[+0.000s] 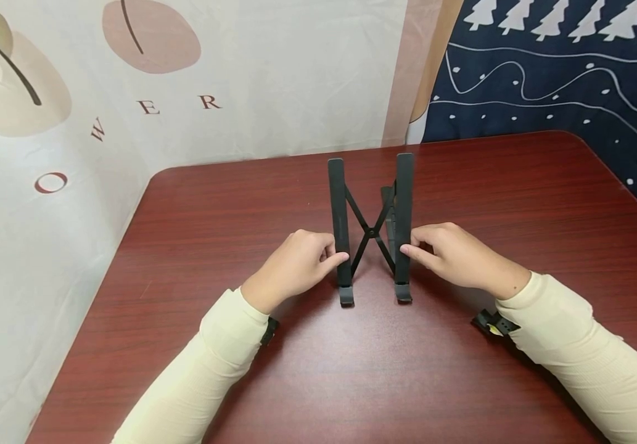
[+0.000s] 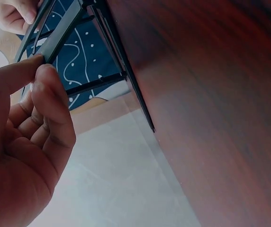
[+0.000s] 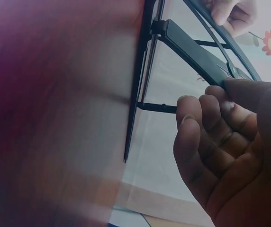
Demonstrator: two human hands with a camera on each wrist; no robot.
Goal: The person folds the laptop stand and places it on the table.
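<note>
A black folding laptop stand (image 1: 404,209) stands opened up on the table, its two long arms raised and joined by an X-shaped brace (image 1: 372,232). Small hooked lips (image 1: 346,296) finish the near ends of the arms. My left hand (image 1: 303,262) pinches the left arm low down, thumb on its upper face. On the opposite side my right hand (image 1: 457,256) pinches the right arm at about the same height. Both wrist views show thumb and fingers at an arm's edge, with the stand's base rail (image 2: 138,101) lying along the tabletop.
The reddish-brown wooden table (image 1: 213,222) has rounded far corners. Behind it hangs a pale printed cloth (image 1: 296,80) with letters, and a dark blue cloth (image 1: 518,80) with white trees at the right. Dark straps (image 1: 494,323) circle both sleeved wrists.
</note>
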